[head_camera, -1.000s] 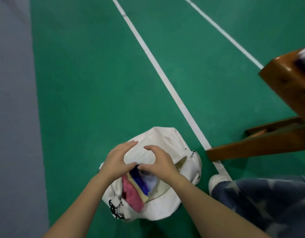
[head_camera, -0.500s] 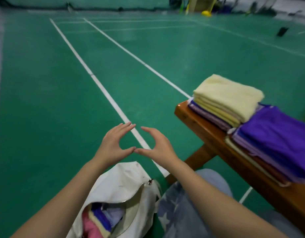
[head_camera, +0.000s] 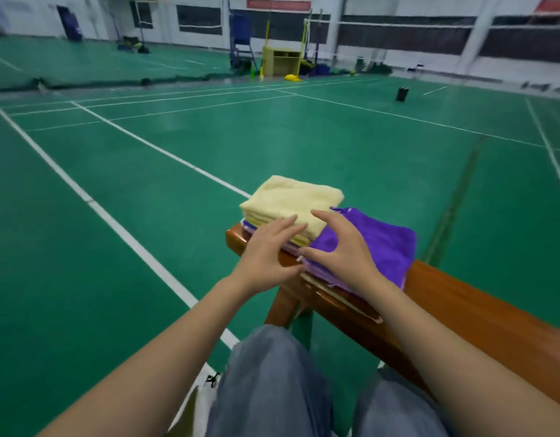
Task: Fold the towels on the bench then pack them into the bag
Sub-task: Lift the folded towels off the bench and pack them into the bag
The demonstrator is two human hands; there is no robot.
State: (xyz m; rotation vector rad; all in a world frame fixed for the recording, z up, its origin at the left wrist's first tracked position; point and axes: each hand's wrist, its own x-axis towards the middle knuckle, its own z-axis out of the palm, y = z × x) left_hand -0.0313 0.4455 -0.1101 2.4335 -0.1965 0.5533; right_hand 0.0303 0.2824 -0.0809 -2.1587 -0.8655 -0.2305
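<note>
Glossy wooden bench (head_camera: 480,313) bears plush yellow towel (head_camera: 291,200) beside fleecy purple towel (head_camera: 386,244).

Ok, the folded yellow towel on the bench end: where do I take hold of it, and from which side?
Probably its near edge, coming from the person's side with both hands. The yellow towel lies flat and folded, its stacked layers facing the left hand and right hand. Slide fingers under that edge, thumbs on top, so the layers lift together.
</note>
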